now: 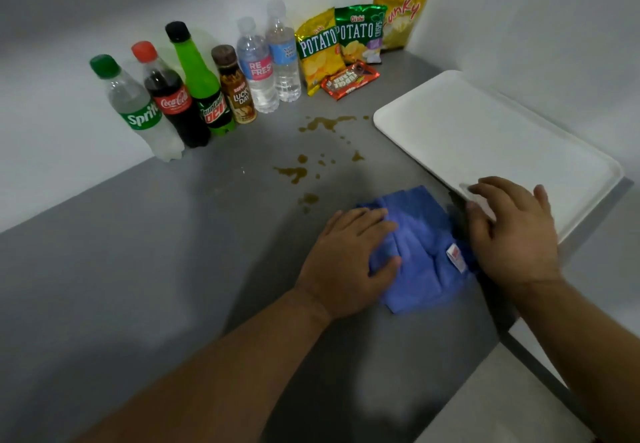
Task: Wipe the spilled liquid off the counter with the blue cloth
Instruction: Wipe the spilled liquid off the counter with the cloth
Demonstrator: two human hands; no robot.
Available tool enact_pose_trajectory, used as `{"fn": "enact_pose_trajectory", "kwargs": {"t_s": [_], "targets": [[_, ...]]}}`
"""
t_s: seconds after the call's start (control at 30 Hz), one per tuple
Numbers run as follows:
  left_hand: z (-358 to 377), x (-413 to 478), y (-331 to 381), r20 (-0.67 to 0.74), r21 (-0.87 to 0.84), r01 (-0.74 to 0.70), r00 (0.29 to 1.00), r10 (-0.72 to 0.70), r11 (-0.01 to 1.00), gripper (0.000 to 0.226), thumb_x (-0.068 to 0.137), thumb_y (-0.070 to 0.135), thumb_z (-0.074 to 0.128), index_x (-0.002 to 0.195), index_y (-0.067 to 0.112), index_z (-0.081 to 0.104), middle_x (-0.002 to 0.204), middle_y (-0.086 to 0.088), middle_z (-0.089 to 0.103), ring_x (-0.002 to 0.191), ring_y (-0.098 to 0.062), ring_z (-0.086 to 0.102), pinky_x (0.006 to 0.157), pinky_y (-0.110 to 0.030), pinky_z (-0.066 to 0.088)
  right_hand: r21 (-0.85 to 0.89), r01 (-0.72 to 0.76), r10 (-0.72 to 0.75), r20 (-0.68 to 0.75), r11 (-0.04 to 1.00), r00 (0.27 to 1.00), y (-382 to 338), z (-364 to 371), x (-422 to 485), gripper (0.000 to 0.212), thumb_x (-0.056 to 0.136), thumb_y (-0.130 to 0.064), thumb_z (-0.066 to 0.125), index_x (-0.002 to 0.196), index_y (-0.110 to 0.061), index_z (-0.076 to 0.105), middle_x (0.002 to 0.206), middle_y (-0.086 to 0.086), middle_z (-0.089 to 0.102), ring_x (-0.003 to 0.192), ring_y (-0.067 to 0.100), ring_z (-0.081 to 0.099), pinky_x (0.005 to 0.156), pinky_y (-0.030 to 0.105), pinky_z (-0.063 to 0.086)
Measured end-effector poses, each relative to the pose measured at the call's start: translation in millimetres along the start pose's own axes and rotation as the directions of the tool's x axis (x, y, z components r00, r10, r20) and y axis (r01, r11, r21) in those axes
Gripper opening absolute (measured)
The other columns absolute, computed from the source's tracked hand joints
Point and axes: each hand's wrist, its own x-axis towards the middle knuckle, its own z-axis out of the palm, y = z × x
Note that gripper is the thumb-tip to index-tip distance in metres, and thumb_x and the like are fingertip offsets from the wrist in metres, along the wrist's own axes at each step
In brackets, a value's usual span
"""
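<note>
A crumpled blue cloth [420,252] with a small white tag lies on the grey counter [138,252], near its right edge. My left hand [349,259] rests on the cloth's left side, fingers curled into the fabric and gripping it. My right hand [512,231] lies flat to the right of the cloth, fingers spread over the near edge of a white tray. Brown spilled liquid [294,173] sits in puddles and drops beyond the cloth, with a larger splash [327,123] farther back.
A white tray [485,137] fills the right side of the counter. Along the back wall stand several bottles [204,96], and chip bags [346,40] with a red snack pack [349,81] fill the corner. The counter's edge drops off at the lower right.
</note>
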Motion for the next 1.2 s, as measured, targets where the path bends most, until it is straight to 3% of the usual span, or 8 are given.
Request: {"fn": "enact_pose_trajectory", "kwargs": {"t_s": [0.1,0.17,0.3,0.5,0.83,1.0,1.1,1.2], "targets": [[-30,-28,-41,-0.135,0.068,0.122,0.985,-0.112,0.990,0.037,0.094,0.034,0.066,0.126,0.014,0.070,0.135,-0.004,0.066,0.127,-0.026,0.060,0.110,-0.046,0.045,0.097,0.164,-0.163,-0.018,0.982,0.986,-53,10,-5,0.034,0.099,-0.030,0.055,0.121,-0.010,0.071,0.127,0.012,0.067,0.114,0.034,0.062,0.105,0.053,0.043],[-48,-39,-66,-0.157,0.096,0.220,0.966,-0.203,0.971,0.035,0.095,0.033,0.066,0.124,0.015,0.071,0.133,-0.004,0.066,0.124,-0.025,0.060,0.108,-0.045,0.047,0.092,0.104,-0.109,0.057,0.990,0.992,-86,23,-14,0.039,0.100,-0.038,0.056,0.126,-0.012,0.068,0.135,0.011,0.062,0.119,0.034,0.059,0.102,0.049,0.047],[-76,-49,-108,-0.131,0.150,0.309,0.948,-0.291,0.939,0.038,0.096,0.037,0.063,0.129,0.018,0.067,0.135,-0.004,0.064,0.127,-0.027,0.057,0.109,-0.048,0.046,-0.110,-0.083,0.112,0.292,0.990,0.950,-111,48,-26,0.068,0.101,-0.066,0.036,0.156,-0.026,0.037,0.166,0.007,0.031,0.152,0.032,0.028,0.122,0.052,0.025],[-88,-52,-139,-0.186,0.211,0.374,0.922,-0.339,0.903,0.038,0.096,0.036,0.062,0.128,0.014,0.066,0.135,-0.009,0.063,0.127,-0.033,0.055,0.110,-0.051,0.045,-0.193,-0.020,0.098,0.405,0.981,0.909,-86,41,-50,0.086,0.092,-0.086,0.012,0.164,-0.038,0.003,0.173,-0.003,0.007,0.159,0.024,0.005,0.127,0.053,0.009],[-84,-51,-133,-0.137,0.282,0.359,0.933,-0.333,0.890,0.048,0.092,0.047,0.054,0.128,0.017,0.064,0.139,-0.004,0.058,0.127,-0.029,0.052,0.110,-0.047,0.044,-0.190,-0.146,0.209,0.376,0.971,0.903,-96,64,-4,0.079,0.101,-0.070,0.020,0.164,-0.024,0.013,0.173,0.005,0.011,0.158,0.031,0.007,0.127,0.056,0.009],[-85,-51,-134,-0.135,0.276,0.355,0.934,-0.330,0.893,0.048,0.092,0.046,0.051,0.127,0.016,0.064,0.139,-0.004,0.058,0.130,-0.029,0.051,0.111,-0.048,0.043,-0.052,-0.004,0.024,0.382,0.999,0.924,-153,85,0,0.059,0.107,-0.046,0.029,0.160,-0.020,0.028,0.170,0.004,0.023,0.157,0.031,0.015,0.127,0.052,0.013],[-85,-52,-134,-0.128,0.255,0.364,0.931,-0.342,0.896,0.049,0.092,0.047,0.050,0.128,0.017,0.063,0.141,-0.003,0.056,0.134,-0.028,0.048,0.113,-0.047,0.042,0.014,0.138,-0.131,0.414,0.990,0.901,-161,81,-24,0.057,0.107,-0.051,0.025,0.159,-0.027,0.030,0.170,-0.003,0.024,0.158,0.024,0.015,0.128,0.050,0.013],[-86,-52,-133,-0.131,0.245,0.383,0.923,-0.361,0.891,0.049,0.092,0.045,0.053,0.130,0.017,0.062,0.145,-0.004,0.054,0.138,-0.028,0.046,0.115,-0.048,0.041,0.004,0.143,-0.130,0.437,0.990,0.890,-146,73,-31,0.064,0.104,-0.064,0.024,0.160,-0.032,0.026,0.170,-0.010,0.020,0.158,0.019,0.012,0.128,0.051,0.013]]}}
